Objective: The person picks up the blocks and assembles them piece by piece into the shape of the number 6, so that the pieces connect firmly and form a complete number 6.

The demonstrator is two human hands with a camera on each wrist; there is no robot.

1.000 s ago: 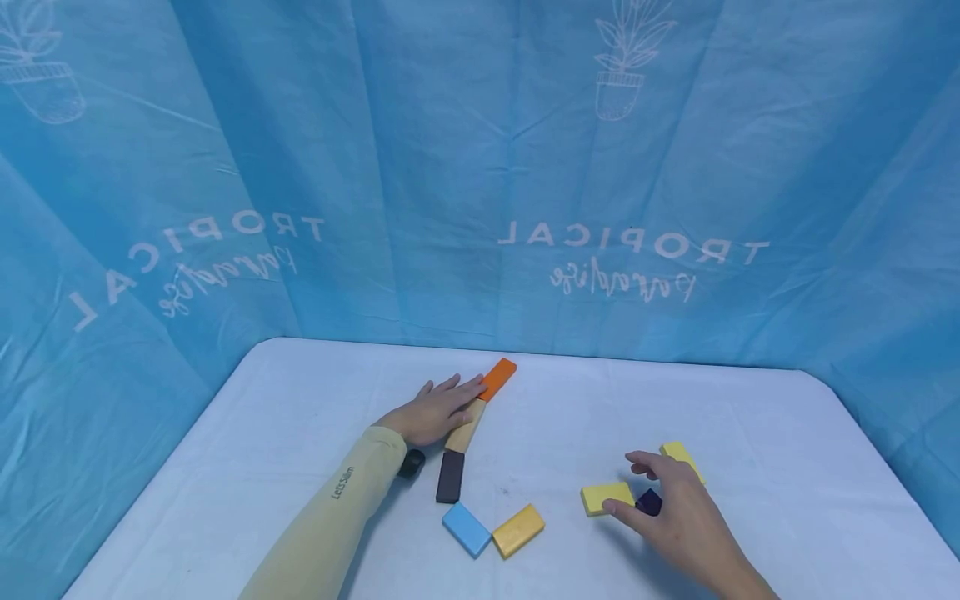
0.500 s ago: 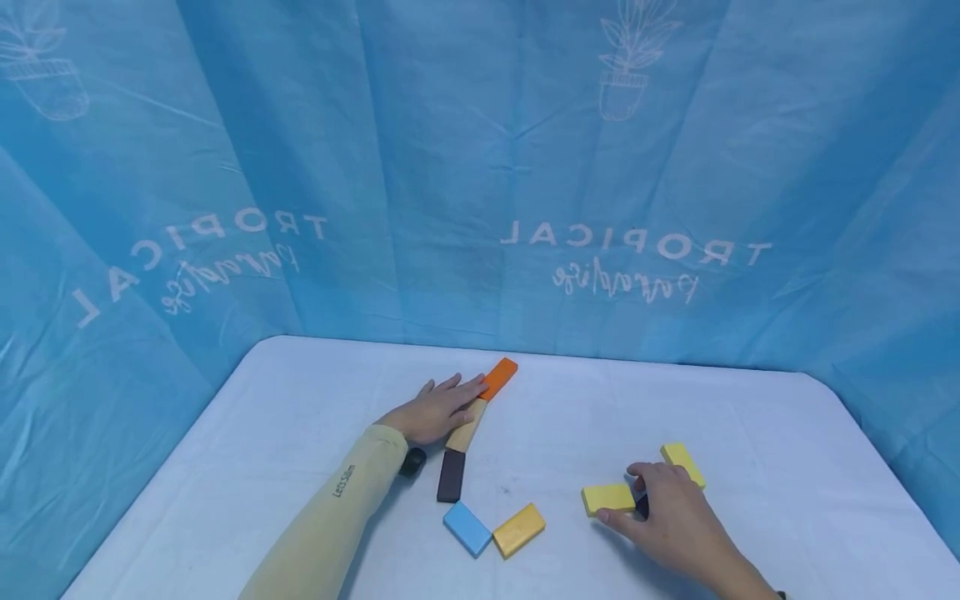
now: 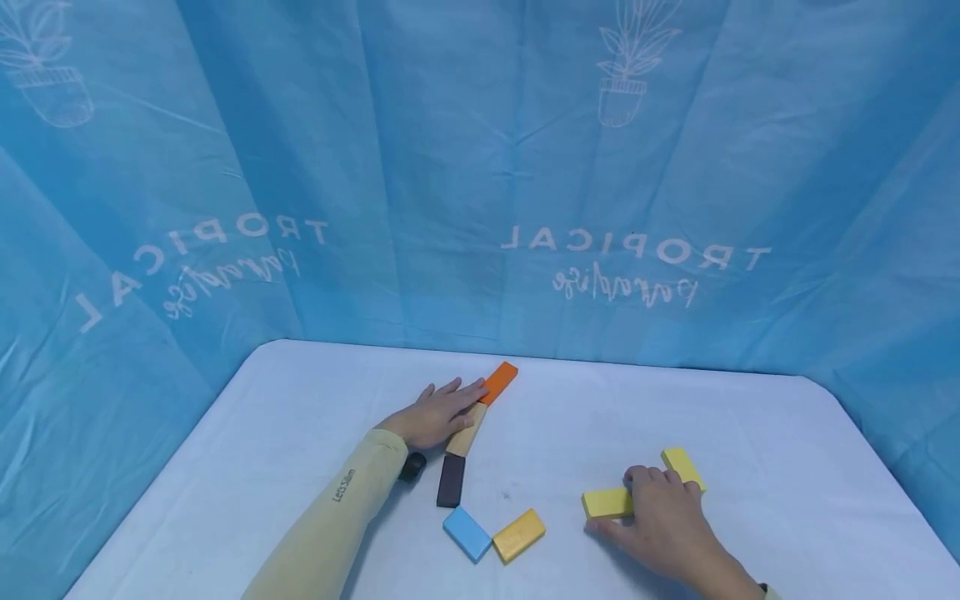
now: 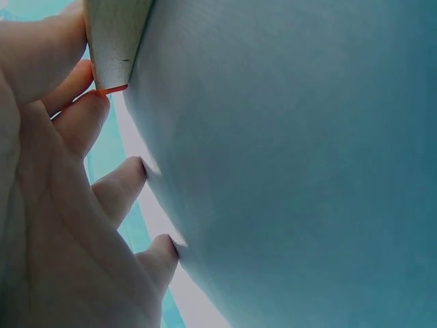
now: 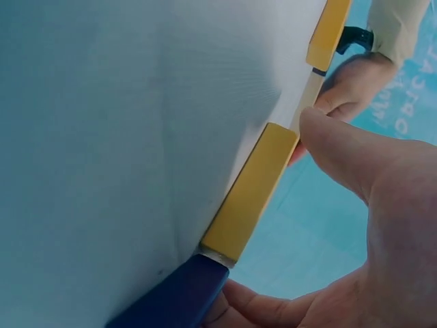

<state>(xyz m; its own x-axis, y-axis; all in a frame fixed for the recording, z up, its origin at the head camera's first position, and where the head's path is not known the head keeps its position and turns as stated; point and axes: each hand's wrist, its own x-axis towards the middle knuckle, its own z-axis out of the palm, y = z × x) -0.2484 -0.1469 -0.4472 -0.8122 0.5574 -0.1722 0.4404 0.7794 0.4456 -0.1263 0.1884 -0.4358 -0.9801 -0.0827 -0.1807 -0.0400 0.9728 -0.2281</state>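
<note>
In the head view my left hand (image 3: 431, 415) lies with straight fingers, touching the orange block (image 3: 499, 382) and the natural-wood block (image 3: 467, 431). Its thumb lies along the wood block (image 4: 117, 44) in the left wrist view. My right hand (image 3: 667, 521) is bent over a yellow block (image 3: 606, 503), thumb at its near left corner and fingers beyond. In the right wrist view the thumb meets one end of that yellow block (image 5: 252, 195). The fingers reach the dark blue block (image 5: 177, 294), which the hand hides in the head view.
Left of centre lie a dark brown block (image 3: 451, 481), a light blue block (image 3: 467, 533) and a golden-yellow block (image 3: 519, 535). Another yellow block (image 3: 683, 469) lies beyond my right hand. The white table (image 3: 337, 375) ends at a blue curtain (image 3: 450, 167).
My right hand has come down over the dark block and closed in around the left yellow block, its thumb shifting left. My left hand stays in place.
</note>
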